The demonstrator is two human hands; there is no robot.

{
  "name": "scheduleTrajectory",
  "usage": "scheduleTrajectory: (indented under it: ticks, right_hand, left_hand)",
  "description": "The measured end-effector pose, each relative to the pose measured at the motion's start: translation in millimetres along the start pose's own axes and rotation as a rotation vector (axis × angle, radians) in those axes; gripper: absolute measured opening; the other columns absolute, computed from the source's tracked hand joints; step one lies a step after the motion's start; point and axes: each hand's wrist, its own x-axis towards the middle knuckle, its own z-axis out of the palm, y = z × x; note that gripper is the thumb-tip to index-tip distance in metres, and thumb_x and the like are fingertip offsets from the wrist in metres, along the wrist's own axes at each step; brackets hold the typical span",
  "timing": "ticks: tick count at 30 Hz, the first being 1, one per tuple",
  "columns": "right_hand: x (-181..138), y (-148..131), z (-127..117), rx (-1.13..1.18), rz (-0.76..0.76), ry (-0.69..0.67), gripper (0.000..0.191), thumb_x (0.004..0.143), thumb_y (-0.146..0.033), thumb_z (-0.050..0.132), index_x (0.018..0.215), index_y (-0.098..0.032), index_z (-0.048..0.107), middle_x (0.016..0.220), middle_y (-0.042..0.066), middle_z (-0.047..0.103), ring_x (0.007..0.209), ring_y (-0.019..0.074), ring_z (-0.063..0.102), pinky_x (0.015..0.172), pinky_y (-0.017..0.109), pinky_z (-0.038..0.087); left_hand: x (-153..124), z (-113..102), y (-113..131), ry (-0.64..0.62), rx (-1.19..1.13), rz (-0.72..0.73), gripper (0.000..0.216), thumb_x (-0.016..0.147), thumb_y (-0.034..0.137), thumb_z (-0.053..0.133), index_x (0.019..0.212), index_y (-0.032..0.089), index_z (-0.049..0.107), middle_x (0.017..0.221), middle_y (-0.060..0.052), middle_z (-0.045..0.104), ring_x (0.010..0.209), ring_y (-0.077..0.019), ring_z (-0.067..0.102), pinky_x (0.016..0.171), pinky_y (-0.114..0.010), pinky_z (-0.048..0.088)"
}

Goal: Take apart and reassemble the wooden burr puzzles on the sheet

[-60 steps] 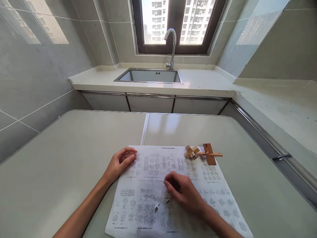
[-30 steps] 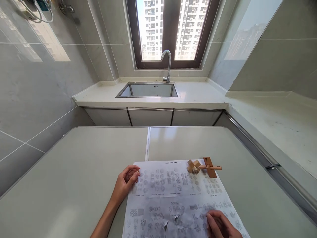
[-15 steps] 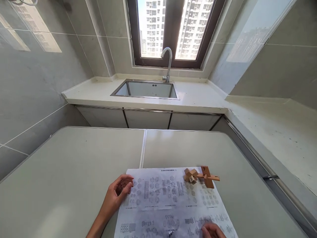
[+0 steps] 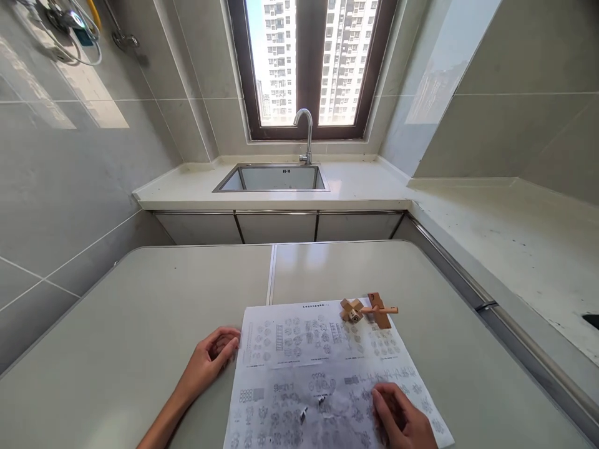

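A white printed sheet [image 4: 322,368] full of small diagrams lies on the grey table [image 4: 140,324]. My left hand [image 4: 210,360] rests on the table just off the sheet's left edge, fingers loosely curled, holding nothing. My right hand [image 4: 400,419] lies on the sheet's lower right part, fingers bent with the tips on the paper. A wooden puzzle [image 4: 368,310] of interlocked pieces sits at the sheet's far right corner, away from both hands. Two tiny dark-and-white bits [image 4: 311,408] lie on the paper between my hands.
A counter with a steel sink [image 4: 271,178] and a curved tap [image 4: 306,134] runs below a window at the back. A second counter [image 4: 515,231] runs along the right, with a metal rail at its edge. Tiled walls stand left and right.
The view has tilted up and shifted. My right hand moved from the sheet's middle to its lower right. My left hand slid off the paper's edge onto the table. The puzzle stayed put.
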Motion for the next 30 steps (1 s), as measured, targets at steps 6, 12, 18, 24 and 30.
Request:
scheduleTrajectory:
  ticks: [6,12,18,24,30]
  right_hand:
    - [1,2,1,-0.051,-0.057,0.004,0.053,0.089,-0.075,0.062,0.087,-0.023,0.067,0.061,-0.001,0.057,0.051,0.0167,0.051,0.048,0.027,0.045]
    - [-4,-8,4,-0.084,-0.096,0.035,0.052,0.089,-0.075,0.06,0.085,-0.024,0.067,0.059,-0.001,0.057,0.051,0.0175,0.053,0.05,0.026,0.046]
    - [-4,-7,3,-0.096,-0.122,0.036,0.052,0.09,-0.075,0.059,0.084,-0.023,0.067,0.06,-0.002,0.056,0.052,0.0167,0.051,0.05,0.026,0.045]
    - [-5,-10,5,-0.099,-0.095,0.041,0.056,0.09,-0.078,0.056,0.085,-0.023,0.066,0.06,-0.002,0.057,0.052,0.0175,0.052,0.051,0.027,0.046]
    - [-4,-14,2,-0.03,-0.094,-0.01,0.052,0.089,-0.074,0.064,0.085,-0.022,0.068,0.06,-0.003,0.056,0.052,0.0157,0.051,0.051,0.026,0.044]
  left_hand:
    - [-4,-1,-5,0.07,0.023,0.023,0.05,0.087,0.067,0.066,0.096,0.019,0.071,0.064,0.001,0.058,0.057,-0.0161,0.052,0.056,-0.026,0.044]
    - [-4,4,-9,0.079,0.085,0.059,0.047,0.089,0.065,0.062,0.091,0.02,0.071,0.068,0.0,0.059,0.06,-0.0165,0.052,0.06,-0.027,0.045]
    - [-3,4,-14,0.093,0.153,0.078,0.044,0.088,0.062,0.063,0.087,0.019,0.072,0.066,0.001,0.058,0.061,-0.0164,0.048,0.059,-0.026,0.04]
    - [-3,5,-11,0.104,0.182,0.094,0.04,0.087,0.058,0.063,0.085,0.019,0.072,0.062,0.003,0.055,0.059,-0.0153,0.044,0.059,-0.025,0.038]
    - [-3,5,-10,0.103,0.166,0.099,0.037,0.088,0.055,0.062,0.084,0.018,0.07,0.064,0.002,0.057,0.059,-0.0155,0.047,0.059,-0.025,0.04]
